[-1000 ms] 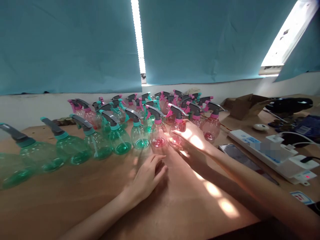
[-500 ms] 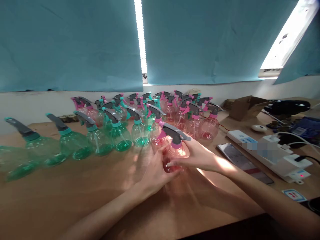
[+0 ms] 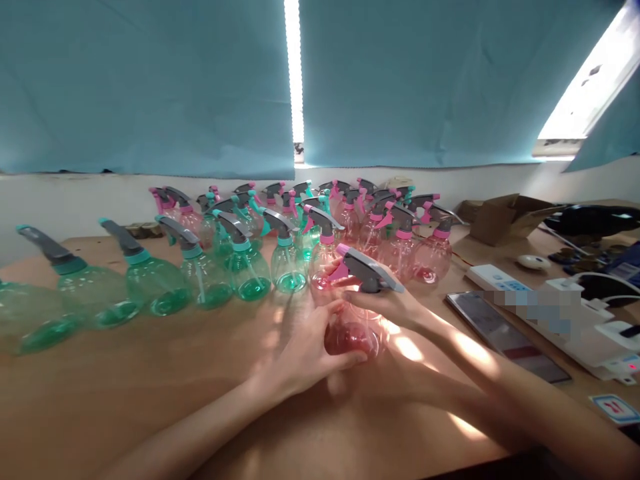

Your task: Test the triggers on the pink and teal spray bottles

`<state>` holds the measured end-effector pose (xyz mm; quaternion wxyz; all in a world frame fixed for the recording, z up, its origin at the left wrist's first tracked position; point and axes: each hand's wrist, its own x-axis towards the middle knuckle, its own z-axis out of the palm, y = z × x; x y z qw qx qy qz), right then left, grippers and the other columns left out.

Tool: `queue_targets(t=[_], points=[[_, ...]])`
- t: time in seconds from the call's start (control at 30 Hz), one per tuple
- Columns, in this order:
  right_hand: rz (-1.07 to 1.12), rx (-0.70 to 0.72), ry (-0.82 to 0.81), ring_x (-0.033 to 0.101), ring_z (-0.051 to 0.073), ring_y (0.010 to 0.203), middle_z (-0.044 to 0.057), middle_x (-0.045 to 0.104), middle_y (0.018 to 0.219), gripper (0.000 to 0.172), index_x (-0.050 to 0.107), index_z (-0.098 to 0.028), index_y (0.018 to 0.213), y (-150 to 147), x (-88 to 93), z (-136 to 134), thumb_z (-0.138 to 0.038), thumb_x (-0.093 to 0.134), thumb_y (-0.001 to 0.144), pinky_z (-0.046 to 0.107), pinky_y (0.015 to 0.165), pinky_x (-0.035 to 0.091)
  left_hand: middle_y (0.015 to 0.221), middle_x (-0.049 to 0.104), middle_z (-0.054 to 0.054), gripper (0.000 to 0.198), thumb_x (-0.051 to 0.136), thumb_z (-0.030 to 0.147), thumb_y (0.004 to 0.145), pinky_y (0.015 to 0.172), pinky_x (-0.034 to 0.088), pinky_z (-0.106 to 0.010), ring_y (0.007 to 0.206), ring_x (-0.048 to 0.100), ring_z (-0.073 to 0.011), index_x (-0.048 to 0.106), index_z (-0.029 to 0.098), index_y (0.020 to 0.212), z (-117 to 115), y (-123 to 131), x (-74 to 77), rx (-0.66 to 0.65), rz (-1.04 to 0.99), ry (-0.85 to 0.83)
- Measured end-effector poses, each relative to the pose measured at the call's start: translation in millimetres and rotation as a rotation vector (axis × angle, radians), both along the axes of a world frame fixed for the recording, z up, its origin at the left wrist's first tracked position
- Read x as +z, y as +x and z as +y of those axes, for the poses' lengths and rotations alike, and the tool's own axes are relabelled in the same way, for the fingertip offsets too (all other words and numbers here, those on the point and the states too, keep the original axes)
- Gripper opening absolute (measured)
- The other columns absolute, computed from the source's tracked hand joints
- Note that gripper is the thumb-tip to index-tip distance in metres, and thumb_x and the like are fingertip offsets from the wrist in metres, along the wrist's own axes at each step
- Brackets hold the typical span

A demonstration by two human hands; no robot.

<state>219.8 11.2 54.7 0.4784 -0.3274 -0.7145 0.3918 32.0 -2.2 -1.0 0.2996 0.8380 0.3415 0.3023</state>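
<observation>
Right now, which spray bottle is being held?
The pink bottle in front: left hand on its body, right hand at its trigger head; the other bottles stand behind.

Pink spray bottle (image 3: 356, 328), grey trigger head, tilted, held above table.

You hold one pink bottle (image 3: 355, 333). Count six green bottles (image 3: 150, 283) in the near row on the left, the leftmost cut off by the edge. Three more pink bottles (image 3: 434, 257) stand to their right. The far cluster behind is too packed to count. On the right lie one phone (image 3: 505, 333), one power strip (image 3: 565, 313) and one box (image 3: 500, 217).
</observation>
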Motion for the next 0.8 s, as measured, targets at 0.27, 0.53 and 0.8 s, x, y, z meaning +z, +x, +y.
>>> queue_targets(t=[0.27,0.53,0.8], points=[[-0.140,-0.134,0.037,0.068,0.020,0.099,0.005,0.065,0.120,0.040,0.063,-0.023,0.110,-17,3.5,-2,-0.017,0.053,0.072,0.032,0.082,0.058,0.138,0.050,-0.014,0.064,0.063,0.053,0.085,0.105,0.038,-0.053,0.129,0.044,-0.0334,0.046,0.020,0.137,1,-28,0.1,0.060,0.323,0.160],[-0.174,-0.082,0.023,0.069,0.022,0.091,0.003,0.071,0.106,0.061,0.056,-0.026,0.124,-15,3.5,-2,-0.011,0.045,0.067,0.038,0.081,0.056,0.138,0.049,-0.017,0.051,0.053,0.046,0.092,0.107,0.031,-0.057,0.128,0.043,-0.0341,0.050,0.015,0.132,9,-46,-3.3,0.129,0.492,0.225],[-0.106,-0.093,-0.002,0.067,0.018,0.085,0.003,0.068,0.113,0.049,0.062,-0.024,0.114,-18,2.6,4,-0.014,0.050,0.068,0.033,0.077,0.055,0.140,0.048,-0.015,0.047,0.044,0.047,0.097,0.109,0.028,-0.056,0.132,0.040,-0.0311,0.046,0.018,0.134,6,-46,-4.2,0.132,0.513,0.251]])
